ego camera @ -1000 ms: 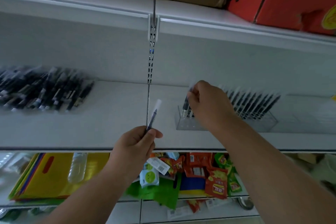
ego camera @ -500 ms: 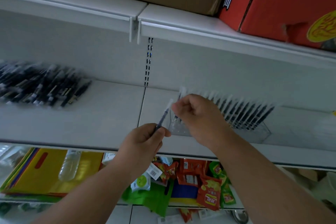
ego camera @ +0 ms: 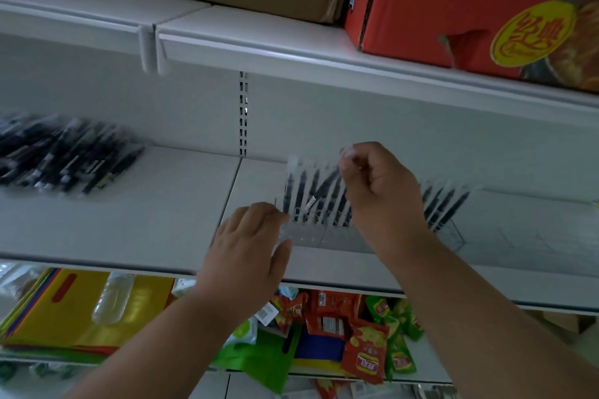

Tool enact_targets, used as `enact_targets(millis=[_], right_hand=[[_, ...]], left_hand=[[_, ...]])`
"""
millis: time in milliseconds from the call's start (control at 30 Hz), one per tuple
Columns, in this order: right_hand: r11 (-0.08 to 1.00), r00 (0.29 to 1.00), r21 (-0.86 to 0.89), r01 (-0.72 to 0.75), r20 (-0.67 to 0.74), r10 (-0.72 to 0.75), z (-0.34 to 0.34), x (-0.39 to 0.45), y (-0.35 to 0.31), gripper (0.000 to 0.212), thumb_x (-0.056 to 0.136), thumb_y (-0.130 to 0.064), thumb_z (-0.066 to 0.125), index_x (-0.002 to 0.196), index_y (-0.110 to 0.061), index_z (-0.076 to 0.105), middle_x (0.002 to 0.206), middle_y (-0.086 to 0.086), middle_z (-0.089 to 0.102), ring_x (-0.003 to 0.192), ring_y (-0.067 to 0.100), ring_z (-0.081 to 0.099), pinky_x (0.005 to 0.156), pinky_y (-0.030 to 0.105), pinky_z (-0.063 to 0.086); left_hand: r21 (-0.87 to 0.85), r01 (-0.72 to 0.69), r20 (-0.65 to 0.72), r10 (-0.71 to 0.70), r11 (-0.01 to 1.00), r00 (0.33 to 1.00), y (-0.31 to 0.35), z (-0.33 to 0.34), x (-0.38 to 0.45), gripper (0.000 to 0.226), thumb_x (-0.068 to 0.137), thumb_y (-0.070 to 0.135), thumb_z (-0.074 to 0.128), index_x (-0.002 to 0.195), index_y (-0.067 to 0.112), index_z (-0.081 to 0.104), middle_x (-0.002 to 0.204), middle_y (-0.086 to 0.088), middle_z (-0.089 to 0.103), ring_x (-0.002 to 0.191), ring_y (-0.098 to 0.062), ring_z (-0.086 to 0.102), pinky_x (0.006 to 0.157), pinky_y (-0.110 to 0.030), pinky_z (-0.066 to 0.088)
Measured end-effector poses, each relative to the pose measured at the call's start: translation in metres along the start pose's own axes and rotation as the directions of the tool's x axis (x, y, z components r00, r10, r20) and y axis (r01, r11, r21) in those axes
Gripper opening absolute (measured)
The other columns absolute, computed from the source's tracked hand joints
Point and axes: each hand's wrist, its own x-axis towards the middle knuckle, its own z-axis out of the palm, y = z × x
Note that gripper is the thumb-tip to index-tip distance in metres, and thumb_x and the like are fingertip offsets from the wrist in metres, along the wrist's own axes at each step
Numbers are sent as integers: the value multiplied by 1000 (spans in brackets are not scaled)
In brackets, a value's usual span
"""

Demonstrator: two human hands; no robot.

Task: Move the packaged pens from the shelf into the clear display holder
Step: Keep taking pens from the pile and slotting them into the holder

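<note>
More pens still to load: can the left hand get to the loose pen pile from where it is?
Probably yes: the left hand holds nothing, and bare shelf lies between it and the pen pile.

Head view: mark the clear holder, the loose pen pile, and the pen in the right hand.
clear holder [ego camera: 337, 238], head view, front wall.
loose pen pile [ego camera: 64, 160], head view, middle.
held pen [ego camera: 324, 189], head view, black barrel.

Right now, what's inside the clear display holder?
The clear display holder holds a row of packaged pens standing tilted. The right hand pinches one pen over the row and covers the middle slots; the left hand hides the holder's near-left corner.
</note>
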Motion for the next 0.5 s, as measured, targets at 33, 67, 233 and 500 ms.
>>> enact_targets(millis=[33, 67, 233, 500], right_hand=[[999, 999, -27, 38, 21, -37, 2, 0, 1, 9, 98, -26, 55, 100, -20, 62, 88, -9, 64, 73, 5, 57, 63, 7, 41], [996, 997, -47, 72, 41, -70, 4, 1, 1, 10, 98, -26, 55, 101, -19, 62, 93, -9, 64, 74, 4, 57, 64, 9, 42], [977, 979, -147, 153, 155, -130, 7, 12, -6, 14, 99, -26, 54, 105, -17, 63, 82, -21, 55, 67, -9, 52, 62, 3, 34], [958, 965, -271, 98, 262, -25, 23, 11, -6, 16, 100, -30, 50, 102, -16, 59, 89, -1, 65, 79, 15, 59, 74, 33, 51]], left_hand=[[33, -39, 11, 39, 999, 999, -1, 3, 0, 44, 94, 40, 41, 125, 16, 61, 121, 1, 59, 113, -17, 51, 96, -33, 44], [50, -67, 24, 66, 996, 998, -1, 5, 0, 46, 94, 40, 42, 126, 15, 62, 122, 1, 60, 115, -17, 51, 97, -34, 45], [56, -112, 34, 110, 992, 993, -6, 6, 3, 45, 93, 38, 44, 128, 16, 62, 121, 3, 60, 115, -12, 49, 98, -31, 43], [54, -120, 52, 117, 991, 992, -6, 5, 4, 47, 90, 37, 43, 126, 15, 64, 116, 4, 61, 111, -14, 52, 96, -31, 45]])
